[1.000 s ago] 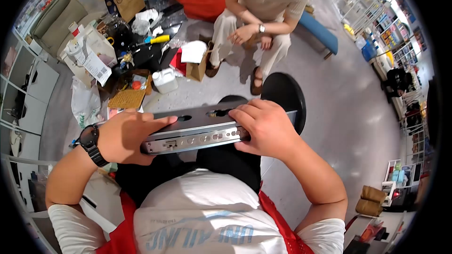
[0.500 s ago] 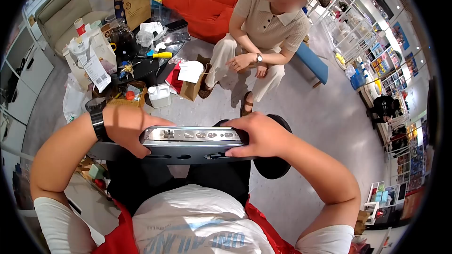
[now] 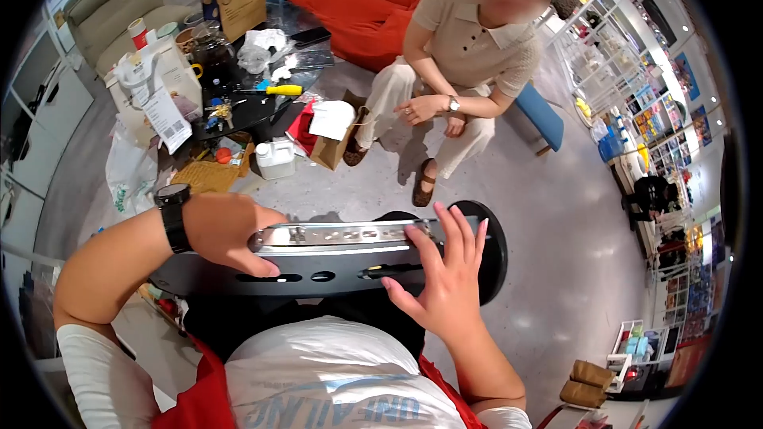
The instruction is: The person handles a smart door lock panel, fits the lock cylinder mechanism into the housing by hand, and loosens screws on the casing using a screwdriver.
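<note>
A long dark grey metal panel [image 3: 298, 270] with oval and round openings lies across my lap. Along its upper edge runs a slotted silver metal rail [image 3: 342, 234]. My left hand [image 3: 222, 226], with a black watch on the wrist, grips the panel's left end, thumb on the face and fingers behind. At the right end, my right hand [image 3: 445, 278] has its fingers spread. One fingertip meets the rail, and the thumb is near a slot with a small dark part [image 3: 389, 271] in it; whether the thumb touches cannot be made out.
Opposite me sits a person [image 3: 473, 56] with hands together. A cluttered low table [image 3: 238, 119] at upper left holds a yellow-handled screwdriver [image 3: 284, 90]; a white jug [image 3: 275, 159] stands on the floor nearby. Behind the panel's right end is a black round surface [image 3: 494, 254].
My right hand has loosened its grip on the panel's right end and spread its fingers. The panel has tilted, showing more of its face. My left hand keeps its hold.
</note>
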A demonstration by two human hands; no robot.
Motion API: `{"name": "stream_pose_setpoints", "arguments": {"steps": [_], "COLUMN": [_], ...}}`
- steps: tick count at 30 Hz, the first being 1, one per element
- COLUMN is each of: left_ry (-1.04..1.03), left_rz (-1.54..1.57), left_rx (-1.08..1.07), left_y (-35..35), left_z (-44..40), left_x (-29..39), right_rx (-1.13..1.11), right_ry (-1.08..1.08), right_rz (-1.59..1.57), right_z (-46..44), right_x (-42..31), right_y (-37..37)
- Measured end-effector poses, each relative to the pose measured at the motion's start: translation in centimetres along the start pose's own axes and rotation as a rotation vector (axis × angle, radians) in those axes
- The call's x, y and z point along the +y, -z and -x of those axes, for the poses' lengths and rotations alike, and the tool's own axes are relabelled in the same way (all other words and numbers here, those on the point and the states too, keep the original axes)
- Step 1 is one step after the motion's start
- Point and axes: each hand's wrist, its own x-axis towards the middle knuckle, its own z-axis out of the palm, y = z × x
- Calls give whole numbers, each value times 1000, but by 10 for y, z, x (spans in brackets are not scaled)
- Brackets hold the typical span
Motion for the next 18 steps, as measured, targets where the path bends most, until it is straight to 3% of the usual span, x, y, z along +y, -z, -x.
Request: {"name": "stream_pose_setpoints", "arguments": {"steps": [2,6,7,11,14,18], "left_ry": [-16,1,20,52,40,42], "left_rz": [123,8,12,25,56,41], "left_rx": [-21,-24,-29,-60,-56,-50], "left_y": [-1,-7,-8,-12,-15,-16], "left_z": [0,2,3,4,6,6], "left_x": [3,3,1,-1,-3,-2], "right_rx": [-63,8,-103,28,-90,41], "right_ry": [9,122,161,118,116,93], "right_rz": [-52,-20,24,-77,-45,-53], "right_z": [1,-3,-4,3,5,-7], "right_x": [4,-18,-21,-12,-10,-10], "right_y": [-3,2,-1,-12,-10,12]}}
